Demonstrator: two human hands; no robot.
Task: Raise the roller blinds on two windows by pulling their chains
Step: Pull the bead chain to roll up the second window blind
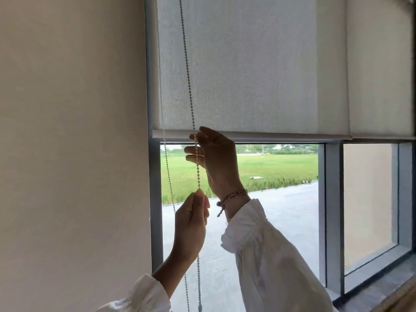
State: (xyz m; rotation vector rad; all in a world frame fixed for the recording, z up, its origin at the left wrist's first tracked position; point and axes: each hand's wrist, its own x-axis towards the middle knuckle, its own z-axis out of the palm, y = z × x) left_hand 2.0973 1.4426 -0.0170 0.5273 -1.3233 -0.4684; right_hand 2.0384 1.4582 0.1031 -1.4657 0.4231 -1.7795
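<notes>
A pale grey roller blind (pixel 247 70) covers the upper part of the left window, its bottom bar (pixel 270 135) hanging about mid-frame. A beaded chain (pixel 188 70) drops in two strands along the blind's left side. My left hand (pixel 191 224) pinches the nearer strand between thumb and fingertip, below the bar. My right hand (pixel 213 158), with a braided bracelet on the wrist, is higher, at the bar's level, its fingers curled around the same strand. A second blind (pixel 380 68) covers the right window to about the same height.
A cream wall (pixel 72 143) fills the left half of the view. The grey window frame (pixel 155 199) runs beside the chain, with a mullion (pixel 333 210) between the panes. A grey sill (pixel 371 287) lies at lower right. Lawn and pavement show outside.
</notes>
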